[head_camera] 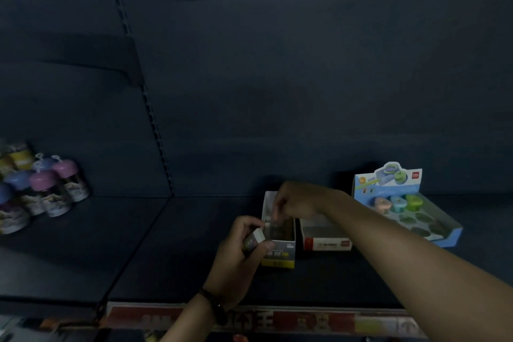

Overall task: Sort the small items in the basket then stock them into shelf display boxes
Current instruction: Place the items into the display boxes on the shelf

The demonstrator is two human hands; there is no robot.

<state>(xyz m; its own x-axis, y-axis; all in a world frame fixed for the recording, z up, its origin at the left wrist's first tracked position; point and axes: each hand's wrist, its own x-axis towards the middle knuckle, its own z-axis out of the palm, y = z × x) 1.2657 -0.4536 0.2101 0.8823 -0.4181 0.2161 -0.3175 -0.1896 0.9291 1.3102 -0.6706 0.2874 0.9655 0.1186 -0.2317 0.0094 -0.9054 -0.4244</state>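
Note:
A narrow display box [278, 251] with a grey and yellow front stands on the dark shelf [172, 244]. My left hand [238, 253] grips a small white eraser [254, 240] just left of the box's rim. My right hand [297, 200] reaches over the box from the right, fingers pointing down and pinching a small dark item [277, 221] inside it. Dim light hides the item's details. A second box [326, 236], white with a red label, stands right beside the first.
A blue display tray [444, 233] with round pastel sharpeners [398, 201] sits at the right. Several small bottles [50, 189] with pink and blue caps stand at the far left. A red price strip [277, 319] runs along the shelf's front edge.

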